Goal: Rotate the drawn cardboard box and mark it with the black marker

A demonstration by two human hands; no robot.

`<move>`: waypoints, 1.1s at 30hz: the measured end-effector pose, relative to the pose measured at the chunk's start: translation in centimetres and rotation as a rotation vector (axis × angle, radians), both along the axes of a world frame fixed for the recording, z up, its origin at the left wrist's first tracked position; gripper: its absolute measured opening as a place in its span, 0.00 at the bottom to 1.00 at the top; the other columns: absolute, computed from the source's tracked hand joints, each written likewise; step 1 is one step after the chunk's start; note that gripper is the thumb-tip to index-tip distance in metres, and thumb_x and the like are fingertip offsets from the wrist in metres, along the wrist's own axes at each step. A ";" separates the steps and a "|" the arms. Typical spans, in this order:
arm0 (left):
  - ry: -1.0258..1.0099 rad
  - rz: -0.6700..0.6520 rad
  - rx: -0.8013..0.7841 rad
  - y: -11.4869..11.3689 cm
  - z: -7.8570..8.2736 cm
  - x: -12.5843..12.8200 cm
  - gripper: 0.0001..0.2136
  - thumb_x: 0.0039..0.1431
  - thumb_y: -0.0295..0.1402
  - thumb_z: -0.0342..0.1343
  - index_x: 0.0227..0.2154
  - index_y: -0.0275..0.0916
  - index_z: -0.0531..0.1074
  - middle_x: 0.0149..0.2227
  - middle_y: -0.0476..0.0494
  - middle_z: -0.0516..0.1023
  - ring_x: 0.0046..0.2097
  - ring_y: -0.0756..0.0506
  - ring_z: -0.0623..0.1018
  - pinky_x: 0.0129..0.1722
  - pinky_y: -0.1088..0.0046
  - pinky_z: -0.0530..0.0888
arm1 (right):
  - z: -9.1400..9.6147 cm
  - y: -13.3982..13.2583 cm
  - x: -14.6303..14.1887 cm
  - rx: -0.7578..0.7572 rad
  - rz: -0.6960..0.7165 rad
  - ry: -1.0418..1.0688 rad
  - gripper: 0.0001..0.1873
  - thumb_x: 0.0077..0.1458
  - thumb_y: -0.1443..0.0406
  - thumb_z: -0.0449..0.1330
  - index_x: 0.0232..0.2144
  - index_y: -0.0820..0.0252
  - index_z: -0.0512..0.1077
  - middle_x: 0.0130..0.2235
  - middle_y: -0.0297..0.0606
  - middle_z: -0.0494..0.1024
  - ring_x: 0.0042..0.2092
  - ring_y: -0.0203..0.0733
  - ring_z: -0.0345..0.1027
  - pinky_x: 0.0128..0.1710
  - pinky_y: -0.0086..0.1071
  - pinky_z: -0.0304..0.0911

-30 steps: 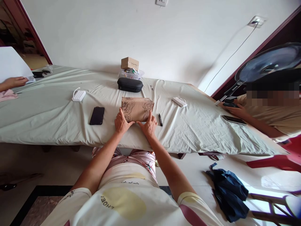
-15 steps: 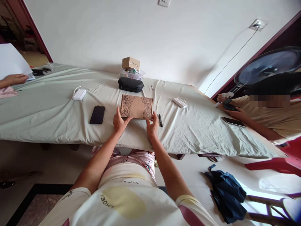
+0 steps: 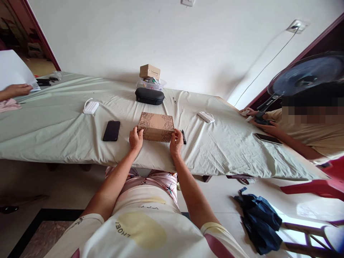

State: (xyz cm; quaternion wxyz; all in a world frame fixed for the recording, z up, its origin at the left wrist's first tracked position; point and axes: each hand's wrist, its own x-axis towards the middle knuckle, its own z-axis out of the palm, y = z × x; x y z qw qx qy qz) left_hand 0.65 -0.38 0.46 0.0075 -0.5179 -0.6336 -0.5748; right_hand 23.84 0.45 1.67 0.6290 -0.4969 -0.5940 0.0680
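A brown cardboard box (image 3: 156,126) covered with scribbled drawings lies flat on the pale green tablecloth (image 3: 53,129) near the table's front edge. My left hand (image 3: 135,139) grips its near left corner with curled fingers. My right hand (image 3: 176,141) holds its near right corner the same way. A black marker (image 3: 183,137) lies just right of my right hand.
A black phone (image 3: 111,130) lies left of the box, a black case (image 3: 149,96) behind it, then a plastic tub with a small carton (image 3: 149,71). White adapters (image 3: 90,107) (image 3: 205,116) flank them. Another person's hand (image 3: 16,90) is at far left; a seated person's arm (image 3: 292,139), phone (image 3: 267,138) and fan (image 3: 303,77) at right.
The box stood up on its edge, tilted away from me and now lies flat on its broad face. Both hands slid from its front face to its near corners.
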 end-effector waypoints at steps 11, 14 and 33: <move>0.020 0.009 -0.234 0.2 -0.5 -0.3 0.22 0.68 0.41 0.49 0.55 0.31 0.72 0.53 0.23 0.80 0.55 0.31 0.81 0.54 0.53 0.76 | -2.4 1.1 0.3 -0.221 0.058 -0.247 0.27 0.54 0.65 0.56 0.57 0.58 0.70 0.42 0.43 0.78 0.38 0.46 0.71 0.42 0.42 0.73; 0.033 -0.010 -0.244 0.2 -0.4 -0.3 0.24 0.63 0.38 0.56 0.58 0.30 0.70 0.56 0.22 0.78 0.59 0.30 0.79 0.58 0.52 0.74 | -2.4 1.2 0.3 -0.252 0.061 -0.242 0.29 0.53 0.65 0.57 0.58 0.58 0.69 0.42 0.43 0.78 0.39 0.47 0.72 0.44 0.45 0.73; 0.249 -0.028 -0.314 -1.4 1.3 1.0 0.56 0.52 0.42 0.72 0.73 0.27 0.41 0.62 0.17 0.71 0.61 0.27 0.75 0.58 0.55 0.72 | -1.5 0.3 -0.1 -0.353 -0.001 -0.368 0.41 0.53 0.57 0.66 0.65 0.63 0.60 0.52 0.52 0.75 0.51 0.55 0.70 0.54 0.49 0.67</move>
